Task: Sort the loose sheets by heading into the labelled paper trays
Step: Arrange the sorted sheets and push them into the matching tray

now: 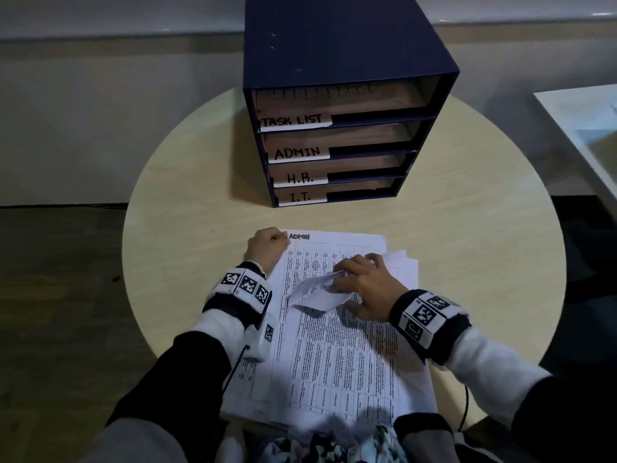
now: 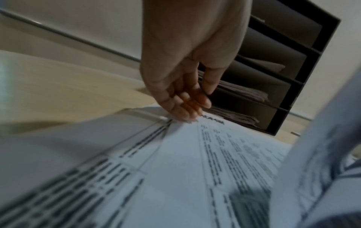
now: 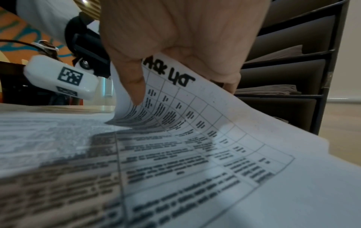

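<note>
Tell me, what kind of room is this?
Probably an office: a dark blue paper tray unit labelled TASK LIST, ADMIN, H.R. and I.T. stands on a round pale wooden table, beside a stack of printed white sheets.

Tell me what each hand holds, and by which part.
Right hand pinches the curled white printed sheet at its top, near the heading. Left hand holds nothing.

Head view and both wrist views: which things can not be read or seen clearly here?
- Curled sheet: heading partly covered by the right hand in the right wrist view; only its blank back shows in the head view.
- Table text on the ADMIN sheet: too small in the head view, blurred in the wrist views.
- Left hand: whether it pinches the stack's corner is unclear.
- Tray unit: papers inside dim, headings unseen.
</note>
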Motion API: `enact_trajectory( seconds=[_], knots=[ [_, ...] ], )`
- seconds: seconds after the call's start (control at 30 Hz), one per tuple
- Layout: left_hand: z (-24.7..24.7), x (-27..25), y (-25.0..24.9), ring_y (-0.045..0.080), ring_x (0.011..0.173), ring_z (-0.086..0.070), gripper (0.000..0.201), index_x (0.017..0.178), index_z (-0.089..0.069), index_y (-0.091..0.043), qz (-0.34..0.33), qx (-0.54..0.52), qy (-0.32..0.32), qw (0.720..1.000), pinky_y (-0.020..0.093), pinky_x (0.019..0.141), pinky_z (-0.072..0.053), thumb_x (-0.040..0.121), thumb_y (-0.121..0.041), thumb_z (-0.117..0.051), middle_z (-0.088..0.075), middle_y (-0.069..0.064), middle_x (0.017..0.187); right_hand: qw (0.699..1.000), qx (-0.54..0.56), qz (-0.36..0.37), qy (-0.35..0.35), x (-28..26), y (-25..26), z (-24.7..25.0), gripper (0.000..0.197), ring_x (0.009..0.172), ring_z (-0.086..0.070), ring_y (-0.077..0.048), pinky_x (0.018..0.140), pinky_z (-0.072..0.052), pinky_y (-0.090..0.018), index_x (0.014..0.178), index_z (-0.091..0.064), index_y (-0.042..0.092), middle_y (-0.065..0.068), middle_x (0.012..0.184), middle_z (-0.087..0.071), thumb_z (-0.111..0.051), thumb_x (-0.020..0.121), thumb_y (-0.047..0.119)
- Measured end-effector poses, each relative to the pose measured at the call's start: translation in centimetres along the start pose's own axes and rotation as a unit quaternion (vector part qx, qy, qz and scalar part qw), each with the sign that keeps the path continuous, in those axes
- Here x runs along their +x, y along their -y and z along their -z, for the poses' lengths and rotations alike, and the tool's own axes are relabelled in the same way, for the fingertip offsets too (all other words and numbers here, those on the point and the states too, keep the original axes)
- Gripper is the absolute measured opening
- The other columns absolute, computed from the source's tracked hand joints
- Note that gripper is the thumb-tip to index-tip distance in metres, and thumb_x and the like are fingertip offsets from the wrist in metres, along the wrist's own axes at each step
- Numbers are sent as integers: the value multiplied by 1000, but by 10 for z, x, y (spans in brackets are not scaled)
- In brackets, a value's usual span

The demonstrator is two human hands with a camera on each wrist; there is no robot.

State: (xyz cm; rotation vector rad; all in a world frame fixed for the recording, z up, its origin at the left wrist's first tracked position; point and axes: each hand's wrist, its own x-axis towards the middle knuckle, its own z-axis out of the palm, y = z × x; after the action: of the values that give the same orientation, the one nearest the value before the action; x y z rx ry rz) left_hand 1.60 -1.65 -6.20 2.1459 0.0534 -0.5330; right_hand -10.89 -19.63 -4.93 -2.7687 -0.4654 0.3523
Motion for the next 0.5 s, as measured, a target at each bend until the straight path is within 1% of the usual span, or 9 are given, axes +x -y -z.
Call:
enact_trajectory(
  seconds=[0.1, 0.17, 0.2, 0.27, 0.3, 0.37, 0.4, 0.43, 0.5],
  knots=[
    [0, 1, 6, 23, 91, -57, 28, 66, -55, -22, 17, 23, 15, 999, 30, 91, -46, 91, -12, -49, -62, 4, 87, 999, -22, 11, -41, 0, 3, -6, 34, 79, -62, -26, 65, -48, -45, 93, -66, 22, -3, 90, -64, -54, 62, 18],
    [0, -12, 2, 20, 88, -53, 24, 71, -56, -16, 4, -27, 95, 995, 28, 83, -43, 94, -21, -51, -58, 4, 82, 998, 0, -10, -66, 2, 9, -6, 30, 79, -59, -24, 69, -49, -45, 95, -55, 21, -2, 89, -61, -44, 69, 11],
    [0, -21, -4, 21, 85, -53, 28, 77, -59, -13, 1, -51, 144, 988, 28, 81, -42, 95, -32, -48, -57, 5, 81, 996, 29, -29, -74, 5, 12, -2, 30, 84, -56, -24, 77, -47, -47, 99, -50, 19, -4, 93, -60, -45, 74, 4],
    [-3, -32, -8, 33, 89, -59, 65, 98, -63, 2, 21, -79, 201, 976, 37, 89, -44, 91, -56, -35, -64, 22, 93, 987, 95, -90, -89, 13, 11, 7, 29, 96, -52, -25, 91, -36, -39, 110, -44, 11, -8, 103, -59, -47, 83, -2],
    [-7, -34, -8, 42, 102, -57, 83, 114, -58, 8, 35, -92, 211, 973, 46, 102, -40, 87, -66, -30, -61, 30, 110, 979, 122, -125, -101, 17, 9, 12, 30, 100, -52, -26, 89, -30, -32, 114, -42, 9, -9, 106, -59, -46, 86, -1],
    [-15, -40, -10, 39, 123, -48, 109, 131, -47, 0, 26, -124, 197, 972, 54, 112, -27, 68, -88, -32, -49, 25, 133, 962, 150, -180, -138, 26, 5, 25, 33, 105, -53, -28, 82, -25, -31, 118, -39, 8, -12, 109, -61, -46, 87, 0],
    [-19, -41, -8, 32, 126, -48, 115, 134, -47, -7, 1, -134, 175, 975, 53, 111, -29, 58, -93, -38, -50, 16, 137, 957, 146, -202, -148, 30, 4, 32, 35, 107, -52, -29, 80, -24, -31, 119, -40, 8, -13, 111, -60, -47, 86, 0],
    [-24, -42, -7, 25, 125, -51, 111, 134, -48, -12, -19, -142, 147, 979, 50, 109, -34, 55, -90, -48, -54, 9, 135, 954, 135, -222, -147, 33, 4, 38, 38, 109, -50, -29, 80, -24, -32, 120, -41, 9, -13, 114, -58, -49, 84, 0],
    [-30, -40, -9, 20, 117, -56, 81, 130, -51, -17, -45, -135, 85, 986, 47, 102, -43, 66, -65, -67, -60, 1, 127, 953, 122, -231, -156, 40, 7, 49, 37, 114, -47, -28, 81, -24, -33, 119, -48, 11, -10, 120, -57, -52, 84, 2]
  ],
)
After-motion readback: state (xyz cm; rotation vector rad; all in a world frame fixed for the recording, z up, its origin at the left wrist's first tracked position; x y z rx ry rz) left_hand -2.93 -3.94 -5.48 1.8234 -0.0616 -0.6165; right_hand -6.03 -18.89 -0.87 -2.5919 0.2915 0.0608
